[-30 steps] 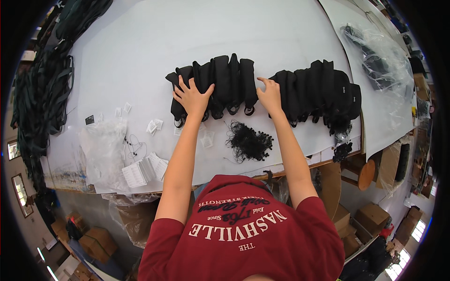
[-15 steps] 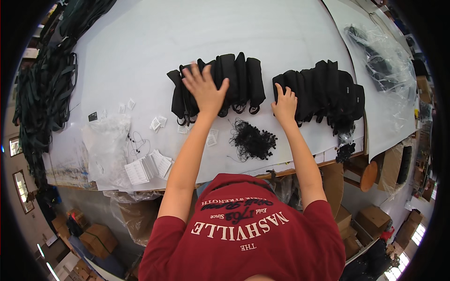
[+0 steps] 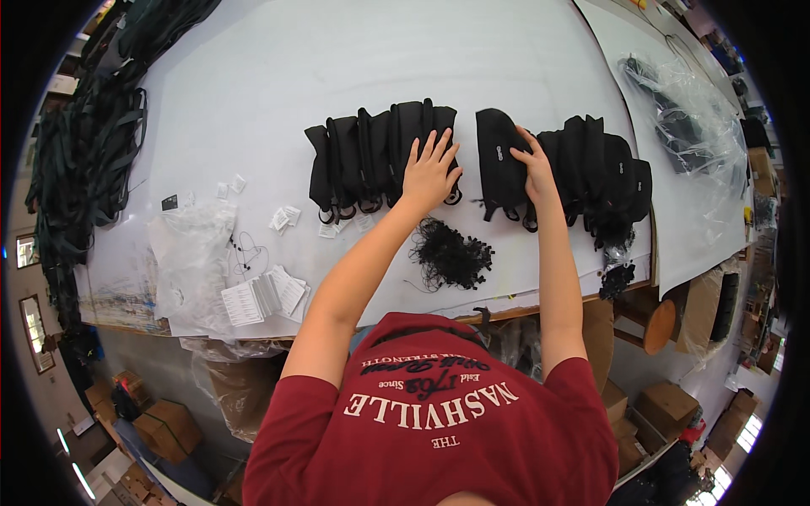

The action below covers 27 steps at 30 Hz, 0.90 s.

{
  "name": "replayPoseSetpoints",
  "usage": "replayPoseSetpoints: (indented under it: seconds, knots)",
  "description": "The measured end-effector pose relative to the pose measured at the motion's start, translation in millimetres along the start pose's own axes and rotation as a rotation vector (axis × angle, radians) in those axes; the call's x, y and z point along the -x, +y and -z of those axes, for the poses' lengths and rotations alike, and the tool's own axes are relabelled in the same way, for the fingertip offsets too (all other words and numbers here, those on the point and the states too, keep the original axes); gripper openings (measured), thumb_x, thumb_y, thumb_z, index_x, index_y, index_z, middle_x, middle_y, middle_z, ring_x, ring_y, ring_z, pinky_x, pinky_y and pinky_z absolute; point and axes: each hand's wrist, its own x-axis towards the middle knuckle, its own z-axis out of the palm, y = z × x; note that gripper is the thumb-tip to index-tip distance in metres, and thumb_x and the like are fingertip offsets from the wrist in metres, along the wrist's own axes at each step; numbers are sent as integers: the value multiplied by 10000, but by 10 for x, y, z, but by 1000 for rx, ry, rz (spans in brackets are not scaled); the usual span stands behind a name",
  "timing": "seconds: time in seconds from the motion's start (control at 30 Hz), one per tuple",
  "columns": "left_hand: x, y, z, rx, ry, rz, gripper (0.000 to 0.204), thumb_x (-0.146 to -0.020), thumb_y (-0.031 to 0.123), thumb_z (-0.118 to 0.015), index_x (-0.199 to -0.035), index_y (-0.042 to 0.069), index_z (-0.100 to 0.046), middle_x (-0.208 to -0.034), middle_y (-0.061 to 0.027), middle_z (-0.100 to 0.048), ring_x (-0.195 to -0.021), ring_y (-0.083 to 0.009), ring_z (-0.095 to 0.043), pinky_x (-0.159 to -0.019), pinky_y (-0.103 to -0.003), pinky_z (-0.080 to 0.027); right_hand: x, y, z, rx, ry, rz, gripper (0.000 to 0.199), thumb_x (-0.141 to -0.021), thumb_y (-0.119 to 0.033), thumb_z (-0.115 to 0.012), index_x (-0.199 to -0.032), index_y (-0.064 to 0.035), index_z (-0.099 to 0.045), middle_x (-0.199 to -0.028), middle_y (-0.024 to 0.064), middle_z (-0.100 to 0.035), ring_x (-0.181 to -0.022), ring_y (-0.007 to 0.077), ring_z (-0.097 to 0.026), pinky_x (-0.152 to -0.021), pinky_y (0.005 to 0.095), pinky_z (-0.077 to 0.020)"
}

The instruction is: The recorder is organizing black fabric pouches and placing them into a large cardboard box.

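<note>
The bare left hand (image 3: 432, 173) is open, fingers spread across the right end of a row of soft black fabric pouches (image 3: 344, 160) with small loops. The right hand (image 3: 538, 171) curls at the right edge of a single flat black pouch with a small pale mark (image 3: 496, 160), thumb on its front; whether it grips firmly, I cannot tell. More black pouches (image 3: 584, 156) sit just right of that hand. Below and between the hands lies a tangle of thin black cords (image 3: 453, 255).
</note>
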Motion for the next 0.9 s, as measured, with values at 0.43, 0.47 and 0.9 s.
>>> replayPoseSetpoints:
  seconds: [0.43,0.47,0.9]
  knots:
    - [-36,86,112,130,-143,108,520,-849,287,-569,-1318,123,-417,-1462,-51,-281,-1335,-284,-259,-1092,-460,-181,-432,770,-335,189,109,-102,463,-885,-227,-552,-1305,-58,-452,-1134,135,-584,-968,171,-570,-824,258,-442]
    - [-17,79,119,128,-144,114,520,-849,287,-569,-1318,123,-417,-1462,-51,-281,-1335,-284,-259,-1092,-460,-181,-342,753,-396,216,74,-49,508,-882,-239,-567,-1334,-64,-415,-1155,140,-572,-993,175,-561,-842,262,-436]
    - [-5,-11,134,134,-106,75,526,-899,182,-476,-1398,141,-317,-1469,-40,-286,-1345,-254,-264,-1092,-443,-171,-56,799,-792,753,141,55,594,-887,-315,-464,-1428,-163,-271,-1293,207,-489,-1127,382,-512,-935,395,-404]
